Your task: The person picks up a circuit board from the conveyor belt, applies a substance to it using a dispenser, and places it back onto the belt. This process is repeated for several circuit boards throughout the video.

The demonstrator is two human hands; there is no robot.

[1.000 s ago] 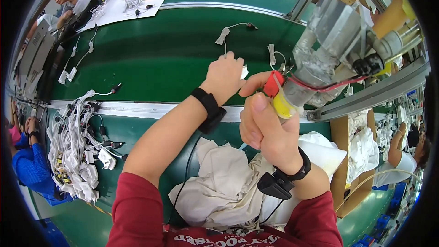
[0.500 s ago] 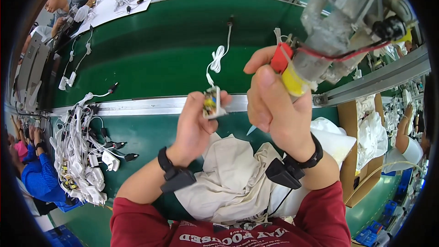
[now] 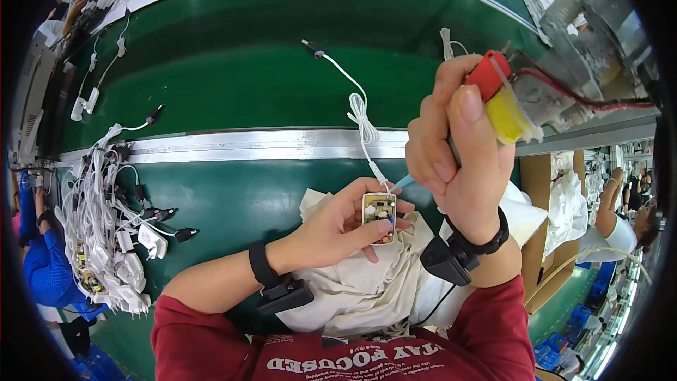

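Observation:
My left hand point(image 3: 345, 222) holds an open power adapter point(image 3: 379, 217), a small white case with its circuit board and components facing up. My thumb lies over its lower right part and the fingers are beneath. From its top edge a white cable point(image 3: 363, 123), bundled in the middle, runs away to a black plug. My right hand point(image 3: 462, 144) is closed round a bulky, residue-smeared dispensing tool point(image 3: 522, 109) with red and yellow parts and red and black wires. A pale blue pointed tip point(image 3: 402, 183) shows below that hand, close to the adapter's upper right corner.
To the left lies a heap of white adapters and cables point(image 3: 106, 240). Cream cloth point(image 3: 345, 282) is bunched before me. A metal rail point(image 3: 247, 147) crosses the green bench. At right stands a cardboard box point(image 3: 537, 240) with white bags. Co-workers sit at both sides.
My left hand has turned the adapter upright, its board facing up, and brought it lower and to the right. My right hand has moved right with the tool. The cable trails along.

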